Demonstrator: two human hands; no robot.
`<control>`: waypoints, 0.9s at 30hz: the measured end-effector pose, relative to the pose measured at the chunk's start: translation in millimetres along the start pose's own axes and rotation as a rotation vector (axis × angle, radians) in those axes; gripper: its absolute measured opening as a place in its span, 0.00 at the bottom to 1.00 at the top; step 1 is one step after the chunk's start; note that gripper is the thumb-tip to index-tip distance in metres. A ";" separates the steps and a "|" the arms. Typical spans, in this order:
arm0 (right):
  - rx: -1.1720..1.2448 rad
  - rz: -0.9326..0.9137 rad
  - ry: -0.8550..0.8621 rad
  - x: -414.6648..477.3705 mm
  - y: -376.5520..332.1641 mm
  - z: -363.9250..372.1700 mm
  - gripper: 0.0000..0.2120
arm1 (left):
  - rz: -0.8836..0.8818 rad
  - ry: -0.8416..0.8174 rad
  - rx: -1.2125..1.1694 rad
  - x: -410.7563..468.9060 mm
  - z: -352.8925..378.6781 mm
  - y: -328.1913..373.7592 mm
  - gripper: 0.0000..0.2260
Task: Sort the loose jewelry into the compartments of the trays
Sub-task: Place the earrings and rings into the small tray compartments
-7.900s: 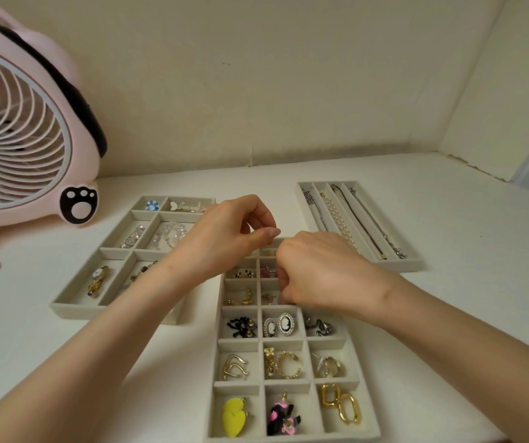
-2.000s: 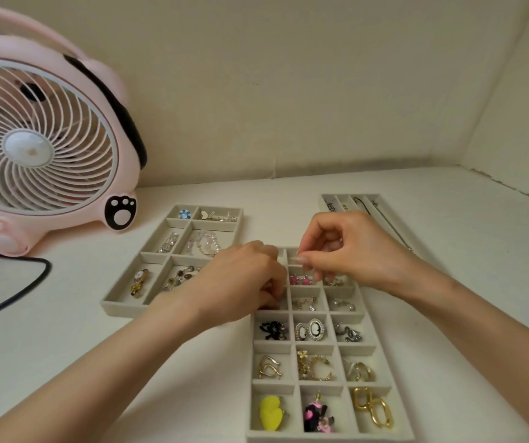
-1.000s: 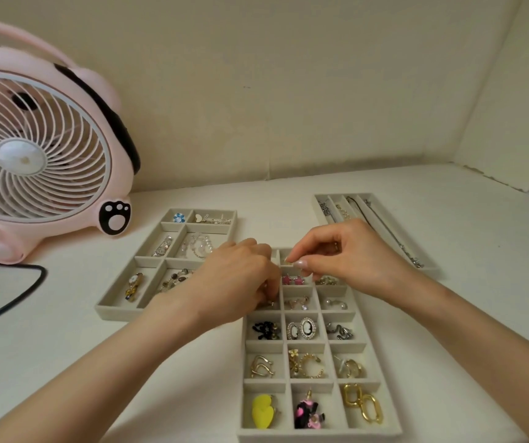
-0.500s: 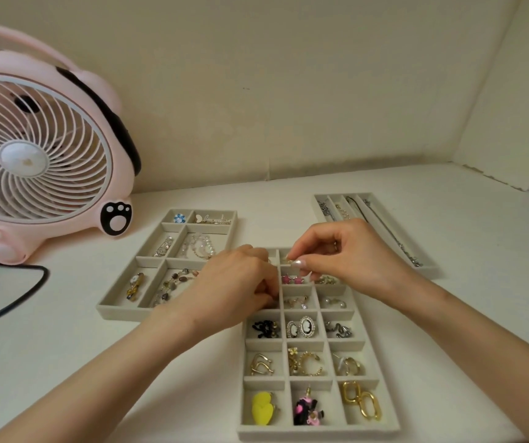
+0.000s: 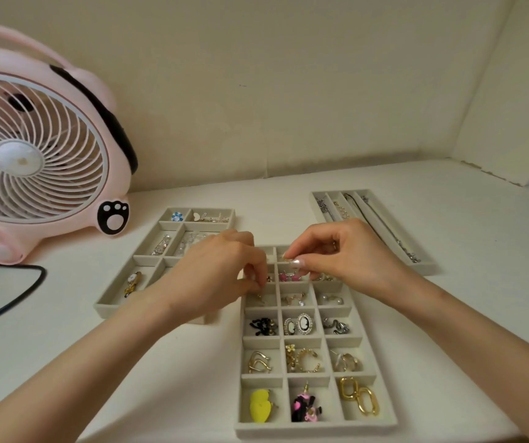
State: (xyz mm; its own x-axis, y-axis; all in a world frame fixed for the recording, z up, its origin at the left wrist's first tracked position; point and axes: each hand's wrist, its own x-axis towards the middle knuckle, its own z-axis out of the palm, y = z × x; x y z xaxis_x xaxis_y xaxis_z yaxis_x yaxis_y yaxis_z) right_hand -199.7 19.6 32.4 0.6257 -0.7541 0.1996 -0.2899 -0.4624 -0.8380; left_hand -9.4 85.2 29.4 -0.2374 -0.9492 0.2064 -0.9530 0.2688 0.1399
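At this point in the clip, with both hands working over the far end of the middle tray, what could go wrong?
1. The right hand pinches something tiny above the tray; a loose grip could drop it among the pink stars or into another wrong compartment.
2. The left hand hides the left-column compartment it works in, so misplacement there could go unseen.
3. The left forearm crosses the left tray and could nudge it.

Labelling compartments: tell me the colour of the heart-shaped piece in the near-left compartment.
Bright yellow heart-shaped piece, clearest in the head view.
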 end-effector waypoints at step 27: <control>0.052 -0.032 -0.055 3.4 -2.3 9.7 0.17 | -0.051 0.053 -0.304 1.0 0.4 -16.7 0.06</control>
State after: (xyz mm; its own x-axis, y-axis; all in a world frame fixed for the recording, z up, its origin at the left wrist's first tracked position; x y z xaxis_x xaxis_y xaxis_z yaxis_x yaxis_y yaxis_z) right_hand -189.9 22.6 30.0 0.6732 -0.7118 0.2002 -0.2318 -0.4602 -0.8570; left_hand 6.2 79.7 26.8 -0.1730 -0.9551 0.2405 -0.8615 0.2651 0.4332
